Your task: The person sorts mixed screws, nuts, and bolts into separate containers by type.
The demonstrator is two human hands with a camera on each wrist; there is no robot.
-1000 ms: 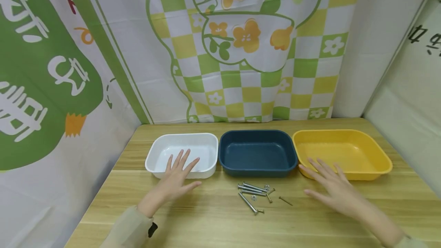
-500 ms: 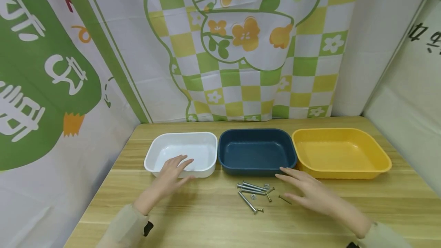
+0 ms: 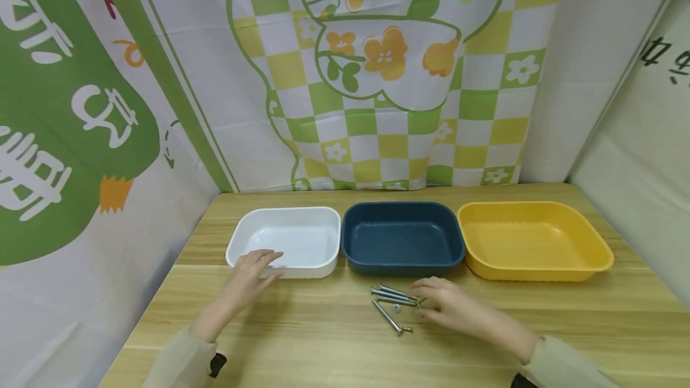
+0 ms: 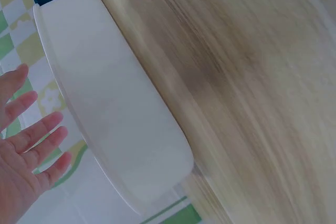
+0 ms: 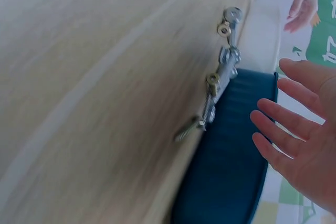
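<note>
My right hand (image 3: 450, 304) hovers over the right end of a small pile of hardware, with relaxed, parted fingers; nothing is between them in the right wrist view. Several long silver bolts (image 3: 398, 300) lie together there, and another long bolt (image 3: 386, 317) lies apart, closer to me. Beside them are a silver nut (image 3: 396, 308) and a small brass-coloured screw (image 3: 408, 330). In the right wrist view another small screw (image 5: 186, 129) shows at the pile's end. My left hand (image 3: 245, 280), fingers loosely spread, is by the front rim of the white tray (image 3: 302, 238) and holds nothing.
A dark blue tray (image 3: 404, 238) stands right of the white one, behind the bolts. The yellow tray (image 3: 533, 238) is at the right. All rest on a wooden table (image 3: 323, 340) with a printed cloth (image 3: 388, 136) hanging behind.
My right hand has moved left from in front of the yellow tray to over the hardware, its fingers less spread. My left hand has drawn back towards me, down and left.
</note>
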